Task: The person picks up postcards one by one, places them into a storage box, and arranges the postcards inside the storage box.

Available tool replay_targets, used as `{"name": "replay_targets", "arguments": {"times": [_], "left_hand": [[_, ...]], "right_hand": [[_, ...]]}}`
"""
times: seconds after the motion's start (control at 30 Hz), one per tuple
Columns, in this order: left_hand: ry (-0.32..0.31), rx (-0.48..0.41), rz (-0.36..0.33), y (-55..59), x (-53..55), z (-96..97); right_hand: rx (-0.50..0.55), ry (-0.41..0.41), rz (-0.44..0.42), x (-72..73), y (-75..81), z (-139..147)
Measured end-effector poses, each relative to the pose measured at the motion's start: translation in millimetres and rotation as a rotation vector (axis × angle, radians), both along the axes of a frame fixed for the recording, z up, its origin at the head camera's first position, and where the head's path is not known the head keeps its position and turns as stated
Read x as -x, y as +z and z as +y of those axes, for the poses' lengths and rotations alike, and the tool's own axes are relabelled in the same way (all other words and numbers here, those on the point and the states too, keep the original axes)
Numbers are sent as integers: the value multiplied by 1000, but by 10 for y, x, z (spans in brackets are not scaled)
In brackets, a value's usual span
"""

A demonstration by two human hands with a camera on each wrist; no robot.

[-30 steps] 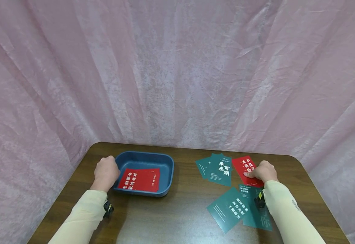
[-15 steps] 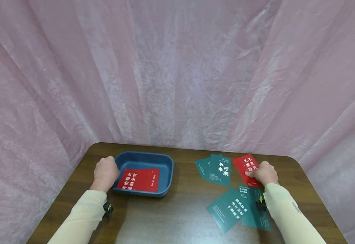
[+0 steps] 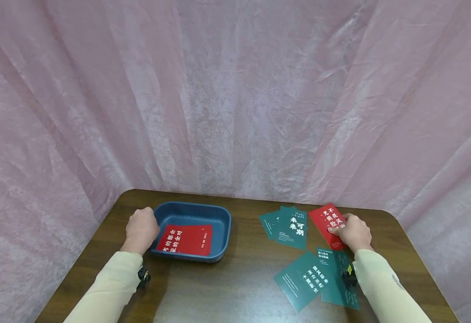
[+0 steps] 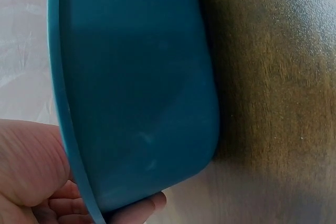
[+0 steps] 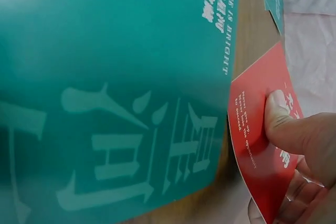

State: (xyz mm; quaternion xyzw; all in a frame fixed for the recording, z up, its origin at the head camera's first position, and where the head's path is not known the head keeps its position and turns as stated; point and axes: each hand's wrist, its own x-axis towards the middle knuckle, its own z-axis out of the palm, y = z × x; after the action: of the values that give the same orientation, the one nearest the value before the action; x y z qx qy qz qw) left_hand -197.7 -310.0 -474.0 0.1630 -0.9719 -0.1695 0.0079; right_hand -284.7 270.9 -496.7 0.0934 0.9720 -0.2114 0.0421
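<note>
At the left, a blue tray (image 3: 219,224) holds several overlapping red cards (image 3: 188,240). My left hand (image 3: 141,229) grips the tray's left end; in the left wrist view its fingers (image 4: 137,209) curl under the wall (image 4: 136,87). On the right, my right hand (image 3: 354,232) pinches a red card (image 3: 327,220) with white writing. The right wrist view shows the thumb (image 5: 283,124) on the card's face (image 5: 257,129), fingers behind, and the card bent with its lower edge off the table.
Green cards (image 3: 293,229) overlap at the back, left of the pinched card. Nearer the front lie more green cards (image 3: 300,280), one partly under my right wrist. A pink curtain (image 3: 235,112) hangs behind the wooden table (image 3: 219,287).
The right hand has shifted slightly, and its red card has come up a little from the table at the near edge. The left hand and the tray stay in place.
</note>
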Motion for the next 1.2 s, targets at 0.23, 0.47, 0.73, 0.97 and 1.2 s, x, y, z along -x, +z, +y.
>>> {"name": "replay_targets", "arguments": {"times": [0.23, 0.47, 0.73, 0.97, 1.2], "left_hand": [[-6, 13, 5, -1, -4, 12], [-9, 16, 13, -16, 3, 6], [-7, 14, -7, -14, 11, -7], [-7, 8, -6, -6, 14, -8], [4, -2, -27, -11, 16, -5]], "right_hand": [[18, 29, 59, -9, 25, 40], [46, 39, 218, -24, 70, 67], [66, 26, 326, -43, 213, -7], [82, 47, 406, -28, 313, -137], [141, 101, 463, -18, 449, -393]]}}
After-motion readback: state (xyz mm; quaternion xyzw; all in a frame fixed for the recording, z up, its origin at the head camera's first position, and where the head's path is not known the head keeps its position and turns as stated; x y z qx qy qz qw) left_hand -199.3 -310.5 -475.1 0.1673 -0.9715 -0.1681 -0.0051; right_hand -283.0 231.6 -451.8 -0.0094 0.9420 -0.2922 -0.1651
